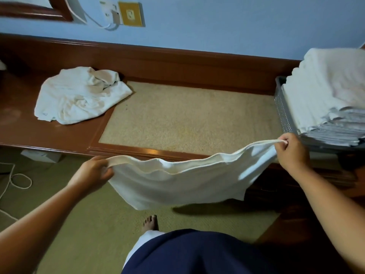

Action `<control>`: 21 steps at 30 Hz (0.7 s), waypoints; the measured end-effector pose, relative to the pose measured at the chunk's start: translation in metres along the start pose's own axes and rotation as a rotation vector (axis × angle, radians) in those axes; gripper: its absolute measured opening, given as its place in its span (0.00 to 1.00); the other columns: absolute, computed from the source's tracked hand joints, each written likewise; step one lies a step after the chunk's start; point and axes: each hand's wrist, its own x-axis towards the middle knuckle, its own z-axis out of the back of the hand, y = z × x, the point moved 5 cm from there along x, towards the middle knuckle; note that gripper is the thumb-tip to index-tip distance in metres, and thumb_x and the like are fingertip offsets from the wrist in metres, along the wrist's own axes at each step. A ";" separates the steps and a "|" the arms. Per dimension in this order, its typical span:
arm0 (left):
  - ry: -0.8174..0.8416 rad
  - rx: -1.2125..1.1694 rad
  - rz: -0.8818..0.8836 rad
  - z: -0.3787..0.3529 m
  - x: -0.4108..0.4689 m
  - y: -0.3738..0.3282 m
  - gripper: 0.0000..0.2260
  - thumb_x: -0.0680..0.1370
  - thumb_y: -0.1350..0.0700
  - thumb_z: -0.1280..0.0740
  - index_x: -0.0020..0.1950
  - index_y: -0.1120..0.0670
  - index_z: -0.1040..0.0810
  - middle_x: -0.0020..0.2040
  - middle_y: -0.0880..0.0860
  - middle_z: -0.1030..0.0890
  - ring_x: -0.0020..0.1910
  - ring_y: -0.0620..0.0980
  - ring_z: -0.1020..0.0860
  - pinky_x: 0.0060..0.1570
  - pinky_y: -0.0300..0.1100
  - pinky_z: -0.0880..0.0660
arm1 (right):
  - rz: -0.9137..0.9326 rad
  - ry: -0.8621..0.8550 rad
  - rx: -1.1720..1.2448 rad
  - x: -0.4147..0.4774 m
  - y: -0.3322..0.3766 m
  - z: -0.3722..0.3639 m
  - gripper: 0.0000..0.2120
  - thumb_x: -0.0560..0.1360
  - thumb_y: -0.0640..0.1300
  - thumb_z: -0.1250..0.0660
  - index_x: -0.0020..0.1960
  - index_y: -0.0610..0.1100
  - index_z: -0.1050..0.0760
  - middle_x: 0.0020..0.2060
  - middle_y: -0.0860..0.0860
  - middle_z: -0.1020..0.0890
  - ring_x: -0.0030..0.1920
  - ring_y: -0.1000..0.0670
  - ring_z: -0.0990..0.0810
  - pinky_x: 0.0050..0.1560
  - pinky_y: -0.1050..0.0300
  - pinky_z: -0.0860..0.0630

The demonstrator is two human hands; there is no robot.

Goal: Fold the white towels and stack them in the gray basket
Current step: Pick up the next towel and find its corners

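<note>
A: What do we have in our hands?

B: One white towel (177,184), stretched between the two. Our left hand (92,173), at about eight o'clock, has its fingers and thumb curled round the left corner of the top hem. Our right hand (292,153), at about four o'clock, pinches the right corner in a closed grip.

A: How does it hang?

B: The hem sags in a shallow curve between our grips, with the right end higher than the left. The cloth drops in front of the near edge of the wooden desk (49,131), above the green carpet (88,224).

A: And the other towels?

B: At ten o'clock we see a crumpled heap of towels (79,95) on the desk, its right edge lapping onto the beige inlay panel (187,115). Between two and three o'clock sits the gray basket (282,109) with its perforated wall. A tall stack of folded towels (325,91) rises well above the rim. Our right hand is just beside the basket's near corner; we cannot tell whether it touches.

A: Anything else around us?

B: Near twelve o'clock there is a gold outlet plate (131,14) on the blue wall. At six o'clock our bare foot (151,223) rests on the carpet. At nine o'clock a white cord (19,180) loops on the floor, with a white box (40,155) under the desk.
</note>
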 end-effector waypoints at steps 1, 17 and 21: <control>-0.008 -0.079 -0.056 -0.003 0.002 -0.028 0.09 0.74 0.52 0.30 0.35 0.53 0.23 0.37 0.48 0.26 0.34 0.48 0.25 0.35 0.46 0.27 | 0.066 0.006 0.027 -0.006 0.013 -0.001 0.11 0.70 0.44 0.41 0.47 0.41 0.24 0.43 0.42 0.20 0.43 0.42 0.23 0.43 0.55 0.33; 0.145 -0.437 -0.859 0.069 -0.019 -0.294 0.09 0.80 0.51 0.29 0.47 0.56 0.20 0.45 0.49 0.22 0.42 0.48 0.21 0.39 0.45 0.24 | 0.600 0.576 0.294 -0.128 0.166 -0.005 0.12 0.76 0.63 0.35 0.44 0.55 0.24 0.35 0.58 0.19 0.37 0.57 0.19 0.37 0.55 0.24; 0.003 -0.321 -0.836 0.069 -0.009 -0.267 0.12 0.79 0.49 0.29 0.41 0.55 0.20 0.45 0.49 0.21 0.40 0.47 0.19 0.38 0.47 0.23 | 0.564 0.589 0.289 -0.128 0.154 0.008 0.05 0.75 0.47 0.30 0.40 0.49 0.22 0.34 0.52 0.18 0.35 0.53 0.18 0.36 0.48 0.22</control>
